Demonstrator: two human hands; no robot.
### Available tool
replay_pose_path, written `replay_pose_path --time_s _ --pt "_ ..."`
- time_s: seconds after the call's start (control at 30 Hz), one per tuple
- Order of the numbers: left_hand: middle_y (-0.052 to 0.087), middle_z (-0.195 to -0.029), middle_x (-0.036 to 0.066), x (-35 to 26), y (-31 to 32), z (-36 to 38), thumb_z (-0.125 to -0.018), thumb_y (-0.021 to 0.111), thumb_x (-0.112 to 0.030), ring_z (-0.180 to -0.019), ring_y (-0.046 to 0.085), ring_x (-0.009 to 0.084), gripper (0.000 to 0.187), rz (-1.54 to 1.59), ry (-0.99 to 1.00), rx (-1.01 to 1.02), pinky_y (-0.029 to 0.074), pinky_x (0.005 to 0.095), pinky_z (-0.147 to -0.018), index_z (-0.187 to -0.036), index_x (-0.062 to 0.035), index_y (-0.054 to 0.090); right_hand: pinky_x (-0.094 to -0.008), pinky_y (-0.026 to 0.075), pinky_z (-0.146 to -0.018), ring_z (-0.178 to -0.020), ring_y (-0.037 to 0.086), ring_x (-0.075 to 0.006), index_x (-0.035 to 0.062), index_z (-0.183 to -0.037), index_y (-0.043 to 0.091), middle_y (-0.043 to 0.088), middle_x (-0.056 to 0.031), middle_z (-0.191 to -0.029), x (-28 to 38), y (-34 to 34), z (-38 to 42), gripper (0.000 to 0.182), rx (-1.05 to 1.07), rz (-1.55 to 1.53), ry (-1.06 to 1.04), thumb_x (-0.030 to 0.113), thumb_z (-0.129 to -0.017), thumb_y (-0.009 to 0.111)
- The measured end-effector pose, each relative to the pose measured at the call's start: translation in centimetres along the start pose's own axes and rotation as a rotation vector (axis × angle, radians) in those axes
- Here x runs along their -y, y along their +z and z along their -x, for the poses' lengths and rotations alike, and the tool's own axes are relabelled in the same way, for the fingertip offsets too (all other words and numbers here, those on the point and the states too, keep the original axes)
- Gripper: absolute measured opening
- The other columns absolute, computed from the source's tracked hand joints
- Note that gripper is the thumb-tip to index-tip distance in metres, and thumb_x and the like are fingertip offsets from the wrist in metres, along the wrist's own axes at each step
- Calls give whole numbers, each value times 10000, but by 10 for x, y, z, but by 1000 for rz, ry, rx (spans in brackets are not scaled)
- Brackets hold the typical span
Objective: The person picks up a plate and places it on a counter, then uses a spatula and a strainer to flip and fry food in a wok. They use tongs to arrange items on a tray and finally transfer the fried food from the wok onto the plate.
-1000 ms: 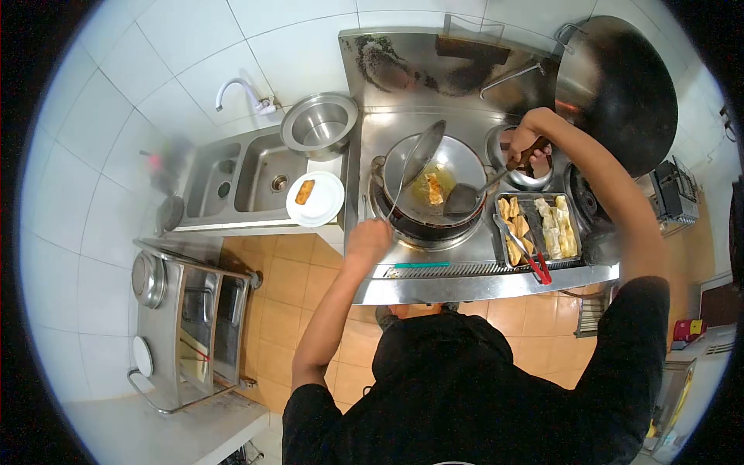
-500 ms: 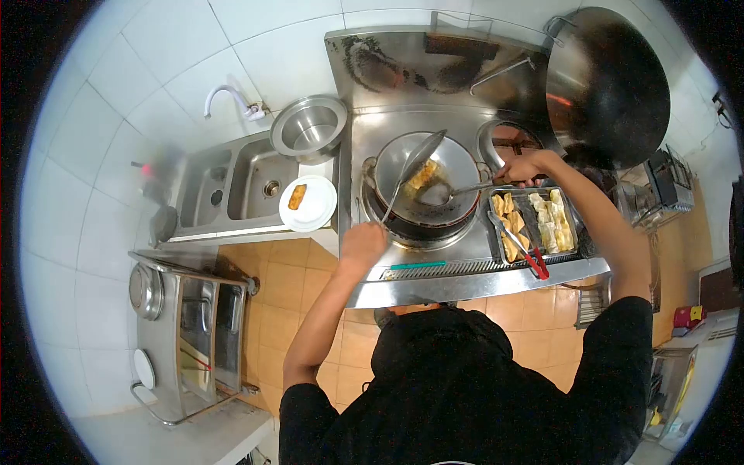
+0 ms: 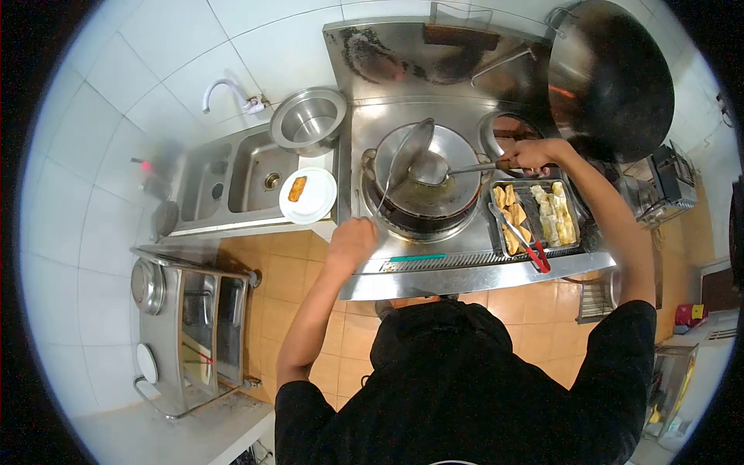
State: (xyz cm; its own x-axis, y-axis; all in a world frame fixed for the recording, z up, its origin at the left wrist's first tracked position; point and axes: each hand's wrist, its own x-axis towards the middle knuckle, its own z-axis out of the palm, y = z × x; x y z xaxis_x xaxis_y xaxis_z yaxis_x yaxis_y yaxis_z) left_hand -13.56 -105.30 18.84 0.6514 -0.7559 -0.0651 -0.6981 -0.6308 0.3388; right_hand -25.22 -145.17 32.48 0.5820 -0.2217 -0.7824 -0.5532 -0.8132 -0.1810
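My left hand (image 3: 355, 242) is closed around the handle of a skimmer (image 3: 411, 149), whose dark, tilted head is above the wok's left side. My right hand (image 3: 535, 156) grips the handle of a ladle (image 3: 428, 167), and its round bowl is over the wok beside the skimmer head. The wok (image 3: 457, 200) sits on the burner with a little yellowish oil visible in it. No fried piece shows in the wok now; the skimmer and ladle hide part of it.
A metal tray (image 3: 529, 249) at right holds golden pieces (image 3: 509, 211) and pale rolls (image 3: 555, 217); red-handled tongs (image 3: 536, 256) lie across it. At left, a white plate (image 3: 316, 211) carries one browned piece (image 3: 297, 189), near a steel pot (image 3: 310, 120) and sink (image 3: 256, 182). A large wok (image 3: 612, 85) leans behind.
The skimmer has shifted slightly left and its head has tilted. The ladle has risen up and left toward it. The golden piece seen in the wok before is out of sight.
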Motion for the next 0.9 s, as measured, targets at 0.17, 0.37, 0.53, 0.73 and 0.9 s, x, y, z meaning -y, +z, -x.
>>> replay_pose_path --time_s 0.17,0.37,0.53,0.73,0.9 --pt "672 -812 284 2 -7 3 -945 440 -239 -800 681 439 405 -37 -57 49 553 503 -749 -803 42 694 -270 386 -378 -458 422 -89 211 -1327 573 429 4 -589 7 -15 6 406 -12 4 -2 236 -942 445" --pt "672 -819 282 0 -13 9 -982 422 -271 -794 677 443 443 -45 -111 42 553 498 -749 -816 39 692 -278 386 -375 -440 433 -113 252 -1431 498 463 4 -575 -25 -26 -1 507 -61 28 -36 210 -928 450" --pt "667 -800 289 -14 -19 17 -994 419 -293 -790 667 461 481 26 -129 14 547 517 -740 -793 56 682 -306 395 -386 -470 471 -126 275 -1423 513 551 -57 -669 -28 -14 3 525 -91 160 100 188 -910 439" --pt "659 -786 304 -12 5 22 -992 423 -286 -761 662 475 446 75 -132 -28 540 537 -714 -846 60 662 -385 502 -853 -962 640 -331 172 -1397 534 631 -213 -1186 -39 28 16 466 -250 66 12 276 -947 468" --pt "654 -754 296 -15 24 33 -996 423 -288 -729 656 476 391 124 -178 -76 521 557 -673 -881 37 609 -436 528 -860 -978 670 -375 101 -1329 578 660 -238 -1158 -92 100 -16 443 -670 35 -253 326 -951 520"
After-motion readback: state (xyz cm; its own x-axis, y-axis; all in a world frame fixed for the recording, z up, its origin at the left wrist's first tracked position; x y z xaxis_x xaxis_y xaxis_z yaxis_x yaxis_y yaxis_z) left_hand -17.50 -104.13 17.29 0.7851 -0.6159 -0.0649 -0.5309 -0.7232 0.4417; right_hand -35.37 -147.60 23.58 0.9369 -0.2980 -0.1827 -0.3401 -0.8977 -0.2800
